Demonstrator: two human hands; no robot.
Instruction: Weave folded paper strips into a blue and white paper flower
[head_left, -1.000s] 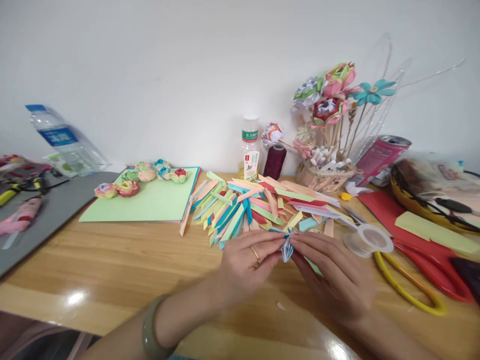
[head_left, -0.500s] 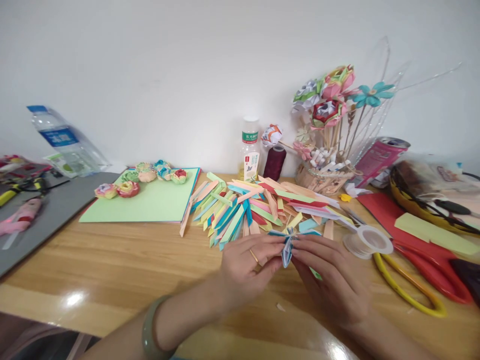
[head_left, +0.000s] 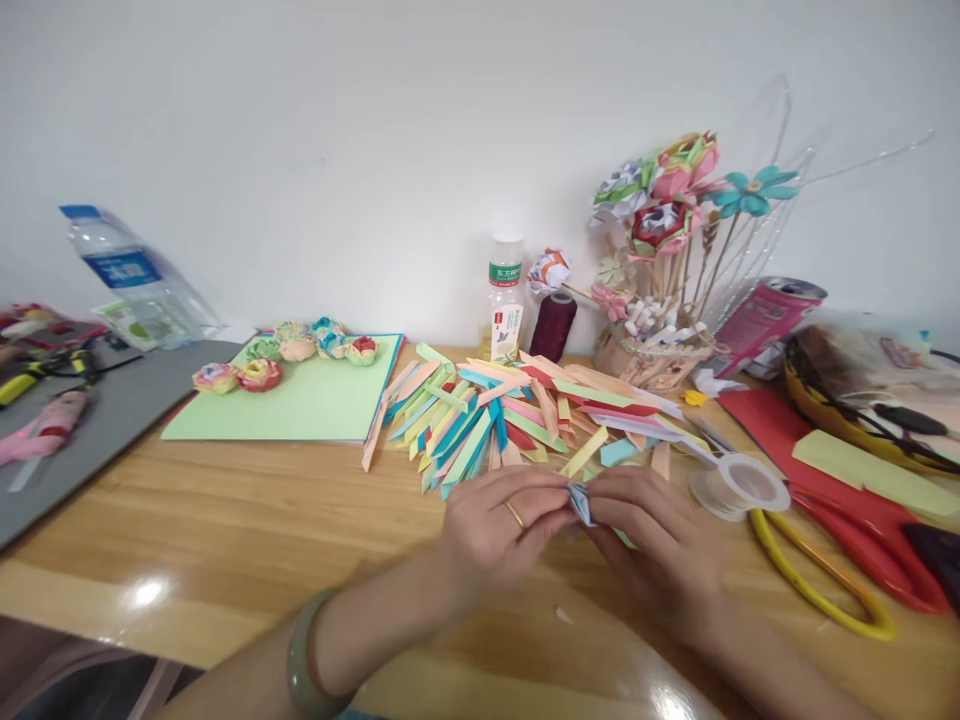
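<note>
Between my two hands is a small folded paper piece (head_left: 579, 503), blue and whitish, mostly covered by the fingers. My left hand (head_left: 499, 520), with a gold ring, pinches it from the left. From the right, my right hand (head_left: 656, 545) closes its fingers on the same piece. A bit of green paper (head_left: 625, 539) shows under the right fingers. Just beyond the hands lies a heap of folded paper strips (head_left: 480, 420) in many colours. A spool of clear thread (head_left: 742, 485) sits right of my right hand.
Red-handled scissors (head_left: 877, 550) and a yellow loop handle (head_left: 814, 590) lie at the right. Green paper (head_left: 285, 415) bears several folded paper flowers (head_left: 259, 375). Behind the strips stand a glue bottle (head_left: 506, 300), a dark red thread cone (head_left: 553, 325) and a flower basket (head_left: 645, 360).
The blue paper wings that stuck out above my fingertips are now folded down or covered by the fingers. Less of the piece shows. The view has shifted slightly.
</note>
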